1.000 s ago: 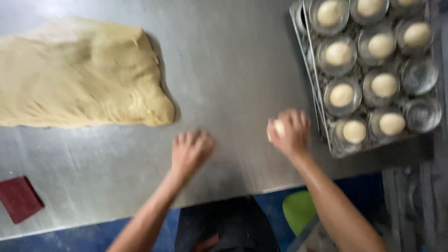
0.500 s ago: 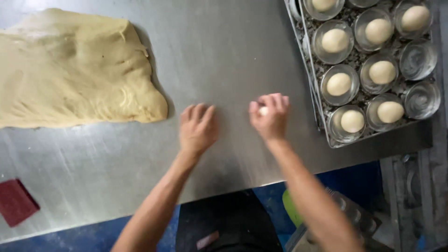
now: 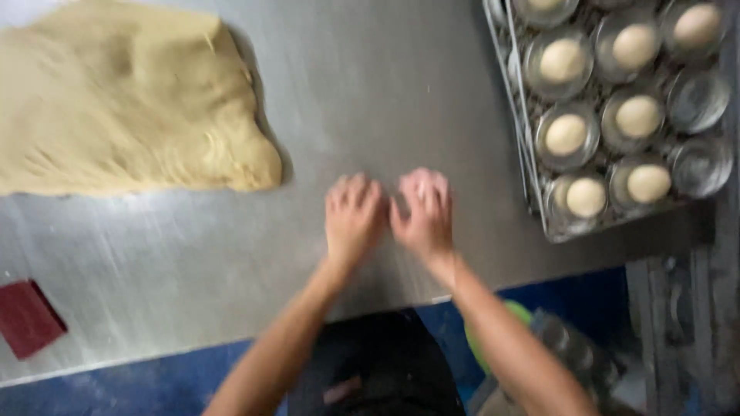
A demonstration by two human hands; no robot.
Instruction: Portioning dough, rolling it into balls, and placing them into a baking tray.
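My left hand point(image 3: 353, 216) and my right hand point(image 3: 422, 212) lie palm down side by side on the steel table point(image 3: 385, 85), thumbs nearly touching. Both are cupped and blurred. The small dough ball my right hand carried sits hidden under its palm; whether anything lies under the left palm I cannot tell. A large flattened slab of yellow dough point(image 3: 123, 100) covers the table's far left. On the right stands a metal tray point(image 3: 532, 185) of round tins, several holding a pale dough ball point(image 3: 566, 135).
Two tins point(image 3: 697, 100) at the tray's right side hold nothing. A dark red flat object point(image 3: 27, 317) lies near the table's front left edge. Below the edge are a blue floor and something green point(image 3: 478, 347).
My right hand came leftward from beside the tray with the dough ball. My left hand moved right to meet it, and the two now sit together on the table.
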